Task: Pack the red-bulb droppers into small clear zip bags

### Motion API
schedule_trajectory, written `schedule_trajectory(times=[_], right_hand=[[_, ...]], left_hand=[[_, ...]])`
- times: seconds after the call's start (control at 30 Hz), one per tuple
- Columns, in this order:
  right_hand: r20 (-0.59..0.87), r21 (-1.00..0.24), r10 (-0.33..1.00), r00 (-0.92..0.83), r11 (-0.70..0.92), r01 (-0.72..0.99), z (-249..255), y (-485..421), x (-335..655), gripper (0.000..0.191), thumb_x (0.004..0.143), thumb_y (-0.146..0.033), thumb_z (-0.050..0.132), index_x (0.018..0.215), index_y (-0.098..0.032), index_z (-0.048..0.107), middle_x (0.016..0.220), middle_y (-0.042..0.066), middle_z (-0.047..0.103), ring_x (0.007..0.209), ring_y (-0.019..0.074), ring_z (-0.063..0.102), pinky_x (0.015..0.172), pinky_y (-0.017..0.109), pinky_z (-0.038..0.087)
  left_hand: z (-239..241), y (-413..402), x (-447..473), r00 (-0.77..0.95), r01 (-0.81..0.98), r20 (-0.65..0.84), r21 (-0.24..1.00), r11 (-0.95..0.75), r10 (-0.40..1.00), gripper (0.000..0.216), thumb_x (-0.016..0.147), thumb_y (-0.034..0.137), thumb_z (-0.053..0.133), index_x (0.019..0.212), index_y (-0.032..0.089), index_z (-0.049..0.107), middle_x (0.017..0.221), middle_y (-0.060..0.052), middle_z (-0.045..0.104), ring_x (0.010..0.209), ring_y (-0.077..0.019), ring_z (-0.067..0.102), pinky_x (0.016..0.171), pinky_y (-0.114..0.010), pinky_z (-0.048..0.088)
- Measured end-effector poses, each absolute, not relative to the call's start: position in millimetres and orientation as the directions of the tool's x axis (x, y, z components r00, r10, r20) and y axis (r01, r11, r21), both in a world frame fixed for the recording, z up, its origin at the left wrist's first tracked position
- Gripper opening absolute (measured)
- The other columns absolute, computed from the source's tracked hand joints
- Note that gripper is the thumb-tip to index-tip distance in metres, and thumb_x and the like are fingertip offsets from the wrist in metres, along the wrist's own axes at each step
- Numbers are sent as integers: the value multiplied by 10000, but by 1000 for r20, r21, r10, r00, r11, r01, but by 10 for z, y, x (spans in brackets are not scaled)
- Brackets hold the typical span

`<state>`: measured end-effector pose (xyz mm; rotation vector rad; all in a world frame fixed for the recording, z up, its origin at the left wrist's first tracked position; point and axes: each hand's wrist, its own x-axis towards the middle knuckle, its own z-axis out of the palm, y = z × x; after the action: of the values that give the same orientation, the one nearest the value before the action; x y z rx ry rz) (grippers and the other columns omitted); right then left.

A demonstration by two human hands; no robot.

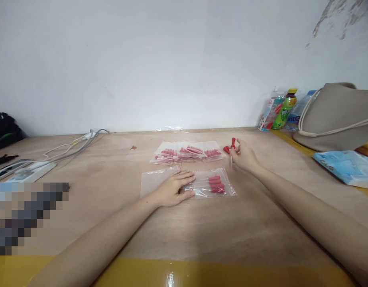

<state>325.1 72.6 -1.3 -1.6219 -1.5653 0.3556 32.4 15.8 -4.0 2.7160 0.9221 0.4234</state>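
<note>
My left hand [176, 187] lies palm down, fingers spread, on clear zip bags [198, 190] at the middle of the table. Inside the right-hand bag, several red handles [216, 184] lie side by side, with faint thin shafts running towards my fingers. My right hand [243, 154] is pinched around a small red-handled tool [233, 142] just beyond the bag's upper right corner; its exact kind is too small to make out. Another red piece [226, 150] shows beside those fingers. Behind the bags, a row of filled zip bags [188, 152] with red pieces lies overlapping.
At right are bottles [284, 109], a beige bag with cord [336, 115] and a blue-white packet [347, 167]. A power strip [34, 171] with cables [73, 149] sits at left. Yellow tape [142, 275] runs along the table's front edge; a wall closes off the back.
</note>
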Motion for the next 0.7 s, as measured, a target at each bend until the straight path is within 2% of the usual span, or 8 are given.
schedule_trajectory(times=[0.07,0.13,0.2,0.3,0.5,0.6,0.7], right_hand=[[246,-873,946,213,120,473,-42,621,3274,808,728,-221,564,1382,-113,102,684,-13,559,559,163,598,556,282,505],[153,-968,964,218,102,230,-86,509,3261,955,683,-215,611,1379,-186,-42,677,-46,527,493,160,596,493,297,528],[79,-997,967,241,71,43,-129,418,3210,965,648,-204,650,1341,-254,-18,678,-61,511,481,162,603,488,312,552],[-4,-994,962,271,27,-110,-179,338,3108,779,641,-230,680,1205,-289,147,658,-74,512,482,158,609,525,332,575],[-7,-984,979,202,29,-176,-259,224,3027,375,713,-393,634,900,-255,340,677,-41,567,565,139,635,609,323,578],[-6,-993,991,136,10,-120,-277,154,3052,326,657,-406,693,811,-206,486,731,1,618,599,112,626,645,269,560],[5,-1000,1000,27,5,4,-267,117,3079,371,580,-429,749,800,-177,587,721,16,659,597,120,615,610,265,543]], left_hand=[[-43,161,321,761,547,200,315,-776,618,511,872,432,494,1307,166,454,1374,-101,425,1295,-237,365,1093,-454,262],[-46,163,317,759,548,202,314,-775,618,511,873,434,492,1308,168,454,1374,-101,425,1294,-236,366,1092,-452,266],[-47,164,317,758,550,201,314,-774,621,517,871,438,493,1307,164,456,1376,-104,422,1295,-237,364,1092,-446,266],[-44,161,321,756,549,203,322,-771,623,511,867,436,499,1303,172,462,1373,-102,427,1292,-240,368,1091,-445,269],[-33,145,321,750,539,231,332,-774,620,530,862,425,515,1329,197,415,1358,-96,452,1276,-247,389,1078,-457,283],[-21,133,318,746,527,255,340,-779,615,548,859,410,524,1341,189,389,1340,-104,469,1247,-241,421,1058,-435,318],[-13,126,316,747,521,258,344,-781,613,550,864,406,519,1348,190,373,1335,-96,473,1234,-227,431,1048,-408,337]])
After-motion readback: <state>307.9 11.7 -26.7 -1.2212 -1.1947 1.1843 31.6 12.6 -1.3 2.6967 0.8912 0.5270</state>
